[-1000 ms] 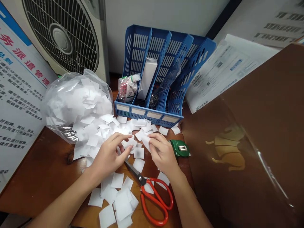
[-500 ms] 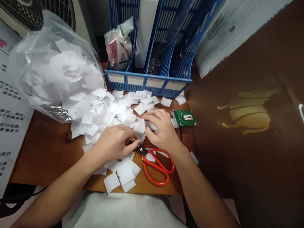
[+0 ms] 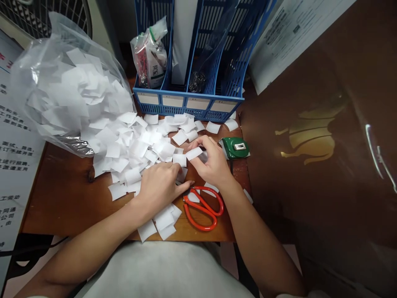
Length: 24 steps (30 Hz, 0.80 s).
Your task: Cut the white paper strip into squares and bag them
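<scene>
Several small white paper squares [image 3: 133,142] lie scattered over a wooden table [image 3: 62,198]. My right hand [image 3: 211,163] pinches one white square [image 3: 194,153] between thumb and fingers just above the pile. My left hand [image 3: 161,186] rests palm down on the squares beside it, its fingers curled over a few pieces and its fingertips close to the right hand. Red-handled scissors [image 3: 201,207] lie shut on the table just below both hands.
A clear plastic bag [image 3: 62,91] full of white squares bulges at the left. A blue file rack [image 3: 192,62] stands at the back with a small packet in it. A green tape measure [image 3: 235,148] lies right of my hands. A brown panel [image 3: 325,145] fills the right.
The view has dropped toward the table edge and my lap. My right hand has lifted one paper square from the pile. My left hand has settled lower onto the squares.
</scene>
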Motion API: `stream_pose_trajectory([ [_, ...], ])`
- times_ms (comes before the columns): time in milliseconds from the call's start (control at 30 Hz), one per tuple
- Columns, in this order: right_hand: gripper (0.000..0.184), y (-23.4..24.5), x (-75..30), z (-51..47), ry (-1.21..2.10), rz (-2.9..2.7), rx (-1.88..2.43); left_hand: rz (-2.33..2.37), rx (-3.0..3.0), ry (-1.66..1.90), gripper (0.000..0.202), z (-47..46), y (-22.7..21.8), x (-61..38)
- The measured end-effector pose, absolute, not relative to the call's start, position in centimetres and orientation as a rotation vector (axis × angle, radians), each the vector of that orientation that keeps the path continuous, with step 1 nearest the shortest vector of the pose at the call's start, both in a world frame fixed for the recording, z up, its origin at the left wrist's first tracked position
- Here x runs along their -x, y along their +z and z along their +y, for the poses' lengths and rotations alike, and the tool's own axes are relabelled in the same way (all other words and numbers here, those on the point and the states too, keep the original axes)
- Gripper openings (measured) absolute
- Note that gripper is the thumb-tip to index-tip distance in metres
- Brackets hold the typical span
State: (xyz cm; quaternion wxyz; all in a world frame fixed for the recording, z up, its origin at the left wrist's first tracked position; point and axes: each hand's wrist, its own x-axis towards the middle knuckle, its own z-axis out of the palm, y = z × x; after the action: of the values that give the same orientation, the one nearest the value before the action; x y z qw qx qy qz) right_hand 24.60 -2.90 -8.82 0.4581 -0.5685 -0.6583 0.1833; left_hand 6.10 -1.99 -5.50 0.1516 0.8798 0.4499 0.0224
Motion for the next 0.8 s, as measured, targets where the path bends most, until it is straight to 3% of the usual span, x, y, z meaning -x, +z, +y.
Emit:
stream_pose_trajectory([
  [267,0.01,-8.6,-24.4,-2.9,0.512,-1.592,1.369,1.313,-2.618,0.082,0.028,-2.1,-5.2,-6.3],
  [467,0.011,-8.5,-24.4,-2.9,0.562,-1.553,1.348,1.304,-2.556,0.111,0.011,-2.2,-5.1,-6.3],
  [800,0.007,-8.4,-24.6,-2.7,0.579,-1.464,1.378,1.21,-2.147,0.625,0.014,0.9,-3.9,-3.6],
])
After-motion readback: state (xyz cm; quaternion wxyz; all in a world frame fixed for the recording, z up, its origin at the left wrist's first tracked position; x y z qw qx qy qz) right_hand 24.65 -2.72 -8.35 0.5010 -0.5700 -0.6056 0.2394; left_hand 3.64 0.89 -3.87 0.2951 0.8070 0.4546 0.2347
